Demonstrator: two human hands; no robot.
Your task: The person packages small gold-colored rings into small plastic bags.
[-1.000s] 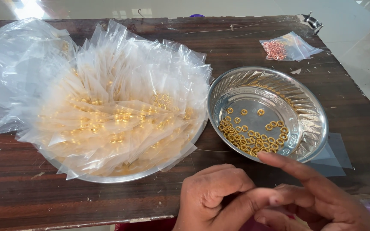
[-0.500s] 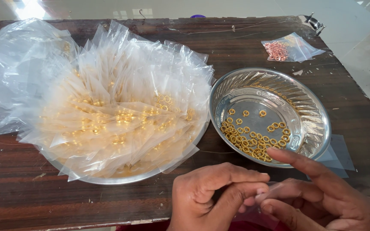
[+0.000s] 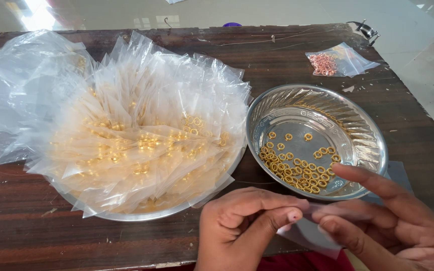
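Observation:
My left hand (image 3: 244, 226) and my right hand (image 3: 393, 221) meet at the table's front edge and pinch a small clear plastic bag (image 3: 307, 232) between thumbs and fingers. Just beyond my right hand stands a fluted steel bowl (image 3: 362, 130) with several small gold rings (image 3: 297, 168) heaped toward its near side. To the left, a wide steel plate (image 3: 126, 215) carries a heap of clear bags (image 3: 141, 135), each with gold rings inside.
A small clear bag of copper-coloured rings (image 3: 330, 62) lies at the far right of the dark wooden table (image 3: 21, 236). More loose clear bags (image 3: 16, 85) spread over the left side. A metal tool (image 3: 365, 30) sits at the far right corner.
Both hands have risen a little into view and drawn together; the clear bag between their fingertips now shows more plainly. Bowl and plate have not moved.

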